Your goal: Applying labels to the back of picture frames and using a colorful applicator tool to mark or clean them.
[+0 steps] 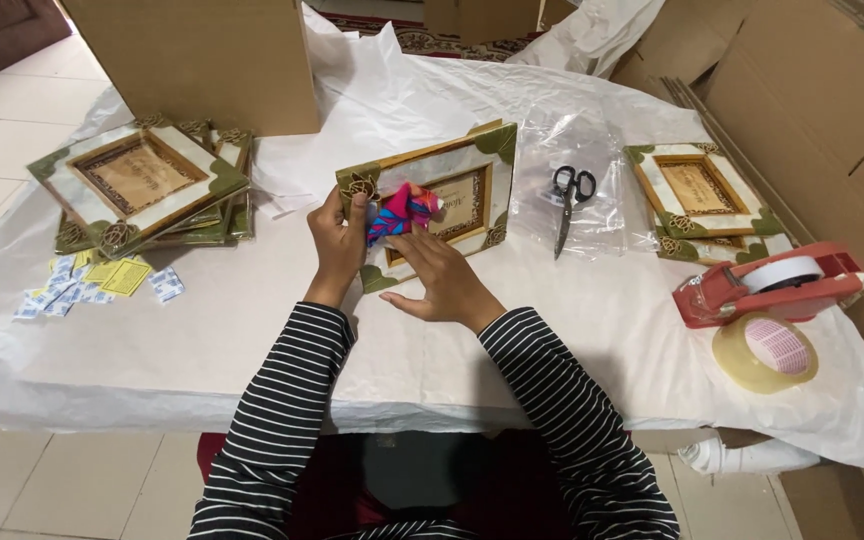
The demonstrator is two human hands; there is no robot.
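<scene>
- A decorated picture frame (452, 195), cream with green corners and a gold inner border, stands tilted on its near edge at the middle of the table (252, 340), which is covered in white paper.
- The left hand (337, 245) is closed on the frame's left edge, thumb on the front near the upper left corner.
- The right hand (442, 275) holds a bright pink and blue cloth (402, 210) bunched against the frame's glass, fingers curled loosely around it.
- Just right of the frame, black scissors (570, 200) lie on a clear plastic bag (572, 180).
- Further right lies a small stack of similar frames (702, 205); near it sit a red tape dispenser (772, 285) and a roll of tape (767, 350).
- Far left lies a larger stack of frames (142, 185), with small packets and yellow cards (97, 280) just nearer.
- A cardboard box (202, 55) stands at the far side.
</scene>
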